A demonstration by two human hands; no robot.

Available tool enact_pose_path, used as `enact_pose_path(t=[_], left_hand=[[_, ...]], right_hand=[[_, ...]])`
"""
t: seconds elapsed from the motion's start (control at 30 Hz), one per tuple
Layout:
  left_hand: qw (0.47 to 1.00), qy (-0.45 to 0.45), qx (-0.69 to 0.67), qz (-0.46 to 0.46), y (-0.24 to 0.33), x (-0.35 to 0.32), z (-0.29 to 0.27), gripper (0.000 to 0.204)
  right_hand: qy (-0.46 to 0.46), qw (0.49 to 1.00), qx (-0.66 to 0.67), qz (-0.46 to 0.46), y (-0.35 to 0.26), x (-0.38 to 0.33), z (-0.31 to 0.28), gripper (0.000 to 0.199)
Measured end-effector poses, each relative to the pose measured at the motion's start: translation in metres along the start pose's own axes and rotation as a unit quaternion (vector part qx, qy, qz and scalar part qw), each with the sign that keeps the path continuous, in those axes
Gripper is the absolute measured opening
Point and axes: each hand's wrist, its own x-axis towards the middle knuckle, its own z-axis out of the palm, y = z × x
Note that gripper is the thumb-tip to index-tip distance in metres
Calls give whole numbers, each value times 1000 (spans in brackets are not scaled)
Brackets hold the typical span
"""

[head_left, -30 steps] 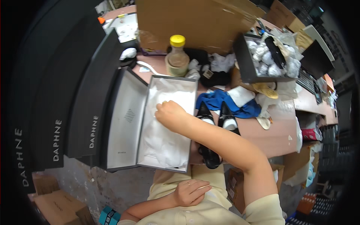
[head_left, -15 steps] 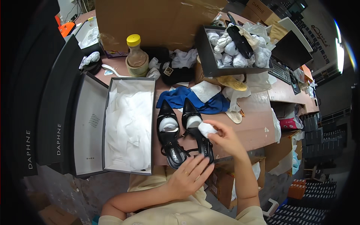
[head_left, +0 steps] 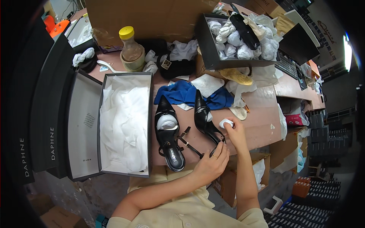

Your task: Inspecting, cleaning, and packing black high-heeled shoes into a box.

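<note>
- The tilted shoe [head_left: 205, 125], black and pointed, leans on its side on the pink surface [head_left: 262, 133], toe away from the person, its heel end at the left hand [head_left: 212, 161].
- The left hand has its fingers curled closely about that heel end.
- The right hand [head_left: 236, 133], just to the right of this shoe, pinches a white wad [head_left: 226, 123] between thumb and fingers, apart from the shoe.
- The upright shoe [head_left: 170, 141] stands left of both hands, sole down and untouched, with white stuffing [head_left: 167, 122] in its toe.
- Further left, the open box [head_left: 149, 114] holds crumpled white paper [head_left: 123, 129].
- The left fingers cover the back of the tilted shoe, and only a sliver of white shows inside it.
- A slim black piece [head_left: 190, 146] between the shoes may be a strap; its shape is hard to make out.
- The right fingers hide part of the wad.
</note>
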Motion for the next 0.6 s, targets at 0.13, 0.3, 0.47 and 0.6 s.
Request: enact_pose_path(t=[0.13,0.3,0.47,0.6], left_hand=[[999,27,-42,3,-5,-1,4,39],[994,49,-98,10,-9,-5,8,37],[989,92,-117,-8,-19,-18,1,34],[981,120,-151,-31,-25,-28,-3,34]], right_hand=[[-50,997,-27,-58,1,-6,13,25],[-149,984,-81,-57,-9,5,5,29],[-172,965,144,135,-8,15,2,28],[-166,944,237,158,7,13,2,29]])
